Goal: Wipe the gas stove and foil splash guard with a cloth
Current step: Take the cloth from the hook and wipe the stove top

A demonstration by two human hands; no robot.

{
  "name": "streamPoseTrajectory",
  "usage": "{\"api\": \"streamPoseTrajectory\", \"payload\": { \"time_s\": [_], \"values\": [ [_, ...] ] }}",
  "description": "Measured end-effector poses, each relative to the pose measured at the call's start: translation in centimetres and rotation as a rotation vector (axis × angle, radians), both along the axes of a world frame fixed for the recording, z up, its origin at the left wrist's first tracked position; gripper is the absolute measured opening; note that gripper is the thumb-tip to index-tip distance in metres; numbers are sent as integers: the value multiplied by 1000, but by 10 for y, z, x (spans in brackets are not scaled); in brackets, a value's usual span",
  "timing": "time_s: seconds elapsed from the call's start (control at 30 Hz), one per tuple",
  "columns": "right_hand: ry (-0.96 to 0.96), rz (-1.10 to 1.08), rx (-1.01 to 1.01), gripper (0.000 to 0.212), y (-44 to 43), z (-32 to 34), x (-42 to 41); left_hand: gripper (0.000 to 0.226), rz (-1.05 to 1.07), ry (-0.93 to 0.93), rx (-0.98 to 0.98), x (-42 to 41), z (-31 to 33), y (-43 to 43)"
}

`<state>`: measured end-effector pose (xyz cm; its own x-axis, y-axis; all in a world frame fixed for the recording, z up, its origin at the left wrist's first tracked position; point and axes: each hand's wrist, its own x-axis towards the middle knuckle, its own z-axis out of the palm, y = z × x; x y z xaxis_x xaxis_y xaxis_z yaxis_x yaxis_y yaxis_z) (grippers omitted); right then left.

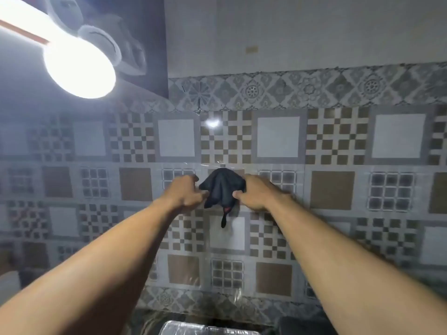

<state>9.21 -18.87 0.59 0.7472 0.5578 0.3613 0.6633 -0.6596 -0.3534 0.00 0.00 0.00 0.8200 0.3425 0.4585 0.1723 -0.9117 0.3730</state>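
Observation:
A dark cloth hangs against the patterned tile wall at its top, with a thin tail dangling below. My left hand grips the cloth's left edge and my right hand grips its right edge, both arms stretched out toward the wall. A shiny strip of the foil splash guard shows at the bottom edge of the view. The gas stove itself is out of sight.
A bright lamp glares at the upper left, next to a dark cabinet. A dark object sits at the bottom right beside the foil. A plain wall rises above the tiles.

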Motion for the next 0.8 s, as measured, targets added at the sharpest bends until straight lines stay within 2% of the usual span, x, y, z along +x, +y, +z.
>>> {"api": "streamPoseTrajectory", "payload": {
  "time_s": [0.17, 0.27, 0.4, 0.5, 0.57, 0.63, 0.7, 0.8],
  "values": [
    [-107, -66, 127, 43, 29, -6, 20, 50, -60, -92, -80, 30, -4, 7],
    [-157, -107, 242, 31, 41, -8, 30, 39, -90, -142, -91, 41, -7, 8],
    [-215, -120, 266, 17, 46, -8, 37, 17, -96, -176, -100, 45, -5, 16],
    [-99, -69, 375, 13, 42, 1, 35, 12, -110, -235, -224, 44, 5, 16],
    [-16, -29, 395, 9, 36, 8, 33, 14, -93, -246, -238, 40, 11, 12],
    [4, -3, 374, 4, 29, 13, 27, 20, -79, -242, -256, 34, 15, 4],
    [17, 8, 339, 9, 19, 14, 19, 27, -85, -215, -303, 28, 17, -6],
    [82, -1, 276, 17, -2, 12, 4, 25, -174, -134, -502, 14, 12, -33]
  ]
}}
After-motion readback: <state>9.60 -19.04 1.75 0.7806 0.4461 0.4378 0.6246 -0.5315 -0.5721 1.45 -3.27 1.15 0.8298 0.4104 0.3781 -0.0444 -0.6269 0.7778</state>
